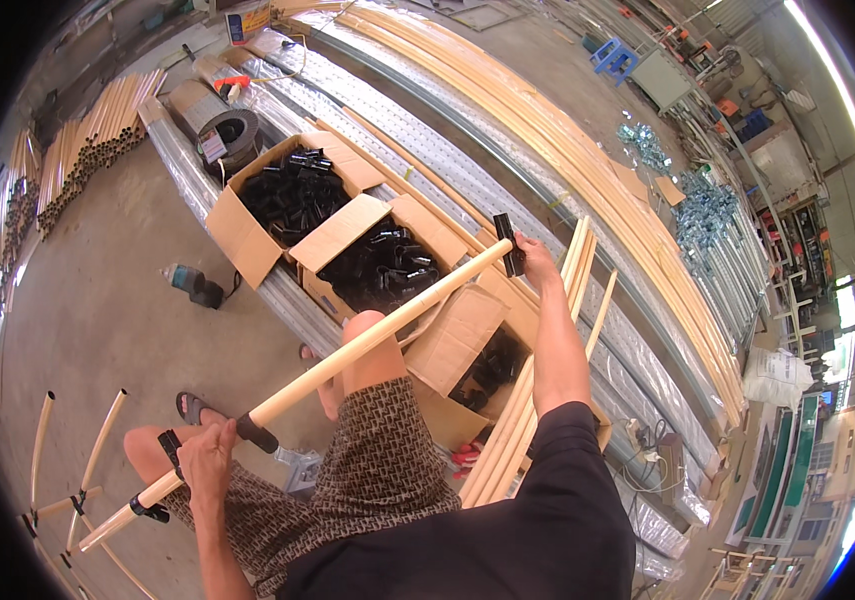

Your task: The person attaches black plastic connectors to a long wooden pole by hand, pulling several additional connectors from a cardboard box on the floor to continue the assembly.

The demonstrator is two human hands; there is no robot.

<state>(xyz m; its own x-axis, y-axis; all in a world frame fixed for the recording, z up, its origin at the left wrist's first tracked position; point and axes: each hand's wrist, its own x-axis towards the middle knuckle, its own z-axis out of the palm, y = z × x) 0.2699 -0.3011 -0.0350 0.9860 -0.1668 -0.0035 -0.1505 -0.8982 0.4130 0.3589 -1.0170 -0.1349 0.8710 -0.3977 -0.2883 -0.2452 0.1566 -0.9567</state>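
Observation:
A long cream-coloured pipe lies slantwise across my lap, from lower left to upper right. My left hand is wrapped around its lower part. Black pipe joints sit on the pipe on either side of that hand: one joint towards the middle, another beside the knuckles, and a third nearer the low end. At the upper end, my right hand grips a black pipe joint that meets the pipe's tip. My fingers partly cover this joint, so how far it is seated cannot be seen.
Open cardboard boxes full of black joints stand ahead of my knees. Loose cream pipes lean at my right. A power drill rests on the floor at left, and an assembled pipe frame stands lower left.

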